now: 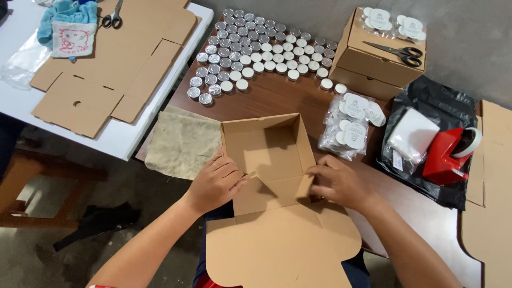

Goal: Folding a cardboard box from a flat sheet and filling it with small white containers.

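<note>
An open brown cardboard box [265, 146] sits on the wooden table [277, 98] right in front of me, its lid flap [282, 248] lying open toward me. My left hand [214, 183] presses on the box's left front corner, fingers bent over a side flap. On the right front corner rests my right hand [338, 184], fingers curled on the folded flap there. The box is empty inside.
Several small round tins [256, 50] cover the table's far part. A closed cardboard box [373, 61] carries scissors [397, 52] and packets. Bagged packets [352, 125], a red tape dispenser [450, 152], a black bag [445, 104], a cloth [181, 141] and flat cardboard [112, 64] lie around.
</note>
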